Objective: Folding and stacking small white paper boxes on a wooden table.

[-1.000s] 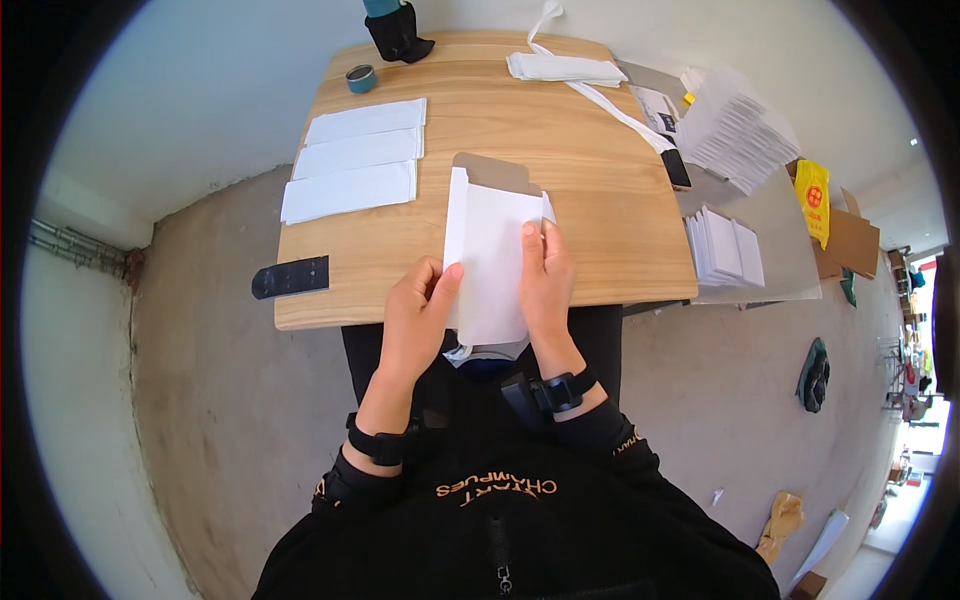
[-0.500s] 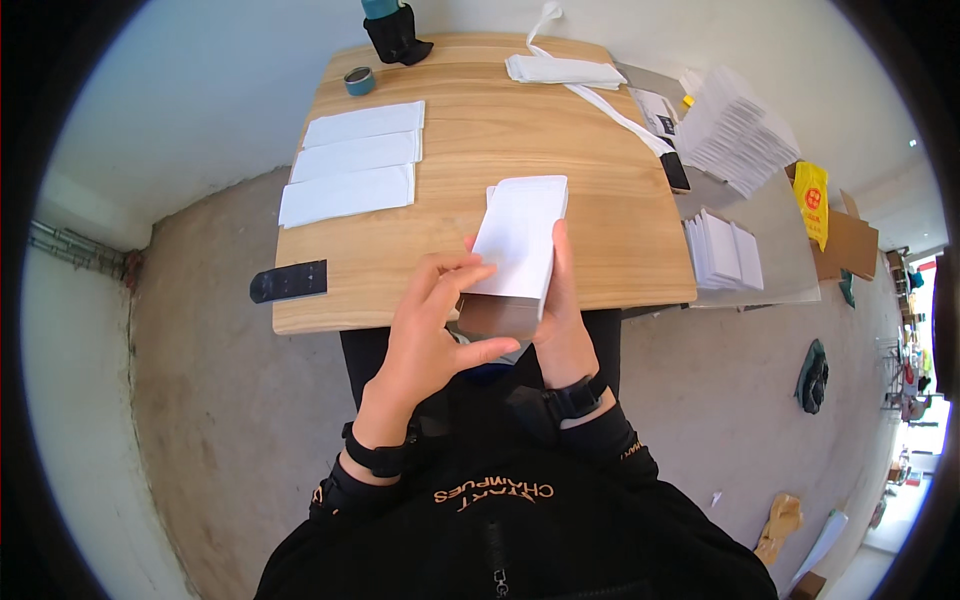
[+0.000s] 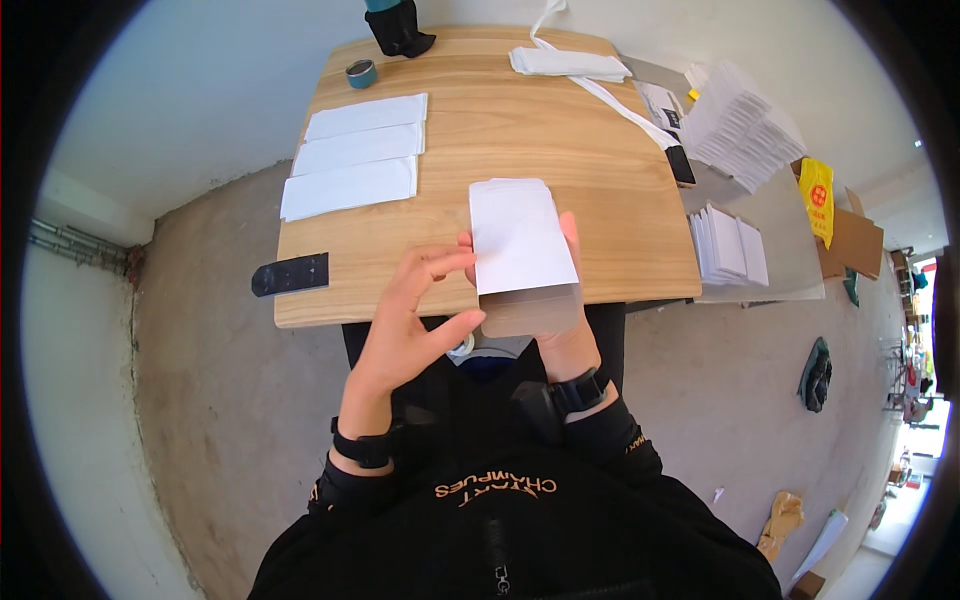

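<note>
Over the table's near edge, my right hand [image 3: 570,345] supports a stack of white paper pieces [image 3: 522,235] from below and along its right side. The stack has a grey-brown band at its near end and lies tilted; most of my right fingers are hidden under it. My left hand [image 3: 405,310] is beside the stack's left edge, fingers apart, with its fingertips at the edge and the thumb by the near left corner. Three overlapping white paper piles [image 3: 350,190] lie on the left of the wooden table [image 3: 455,130].
A black flat strip [image 3: 290,274] juts over the table's left edge. At the back stand a teal cup-like lid [image 3: 361,73] and a bottle in a black pouch [image 3: 402,28]. White folded material with straps [image 3: 570,64] lies back right. A side table holds white stacks [image 3: 728,245] and a phone [image 3: 680,165].
The stack has turned so its near end swings right, and its grey-brown band faces up more. My left hand has drawn back to the left, off the stack's top.
</note>
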